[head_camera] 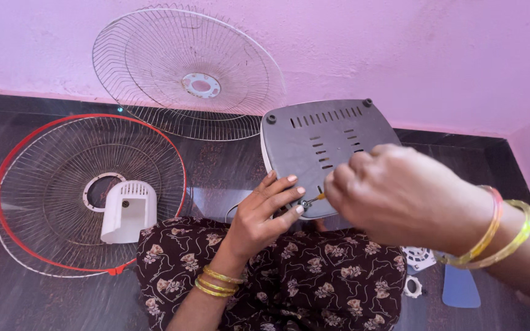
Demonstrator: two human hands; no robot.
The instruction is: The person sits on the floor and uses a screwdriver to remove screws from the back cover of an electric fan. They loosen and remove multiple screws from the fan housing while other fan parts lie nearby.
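Head view: we steady the grey fan base (323, 153), tilted on our lap, with left hand (265, 214) fingers pressed at its lower edge, while right hand (394, 196) clenches a screwdriver (315, 198) there. Wire guards (87, 190) and a white motor cover (128, 210) crowd the dark floor (228, 165) left.

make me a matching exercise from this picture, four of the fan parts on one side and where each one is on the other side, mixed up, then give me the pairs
Things:
1. grey base plate
2. red-rimmed grille
3. plain wire grille
4. white motor cover

Places:
A. leaning against the pink wall
B. lying flat on the dark floor
C. resting on the red-rimmed grille
D. on the lap, steadied by the left hand

Pairs: 1-D, 2-B, 3-A, 4-C
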